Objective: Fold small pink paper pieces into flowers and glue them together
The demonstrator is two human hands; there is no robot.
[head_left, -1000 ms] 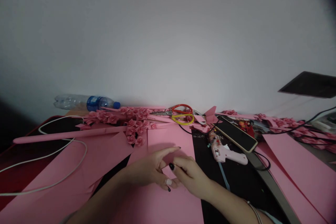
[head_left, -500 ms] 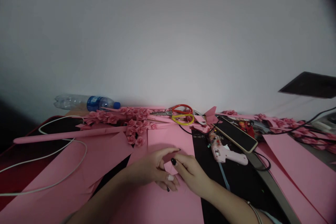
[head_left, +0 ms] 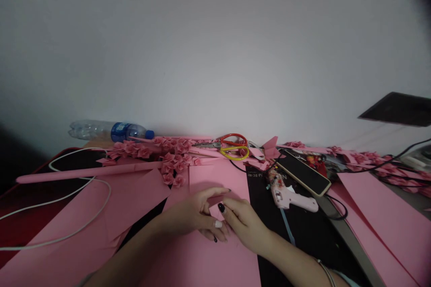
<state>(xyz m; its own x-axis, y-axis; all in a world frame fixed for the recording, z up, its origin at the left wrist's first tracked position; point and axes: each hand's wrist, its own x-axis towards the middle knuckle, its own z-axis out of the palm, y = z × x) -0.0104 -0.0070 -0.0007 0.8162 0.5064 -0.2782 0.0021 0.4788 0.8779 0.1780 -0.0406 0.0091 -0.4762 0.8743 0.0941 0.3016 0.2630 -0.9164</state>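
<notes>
small pink paper is up btwn both hands, above the big pink sheet on the counter, near side, approx mid scene. r hand pinches its right part: thumb w/ black nail pressed on top, other fingers curled in behind. l hand is on the left side of it, far digit stretched out toward r hand, lower digits bent under w/ a white nail & a dark nail showing; paper sits in the gap btwn those digits, but can't tell if l fingers grip it or just back it.

paper's visible bit: a corner points left toward l palm, upper edge slopes up to far right, rest is under r thumb. long axis can't be told, too much covered.

right of r hand, well apart: pink glue gun, handle to the right, tip end to far left. phone lies just beyond it, slanting from far left to near right. far side, past the sheet: scissors, blades left, red & yellow handles right; pink paper roses left of them, btwn scissors & lying bottle, whose blue cap points right.
</notes>
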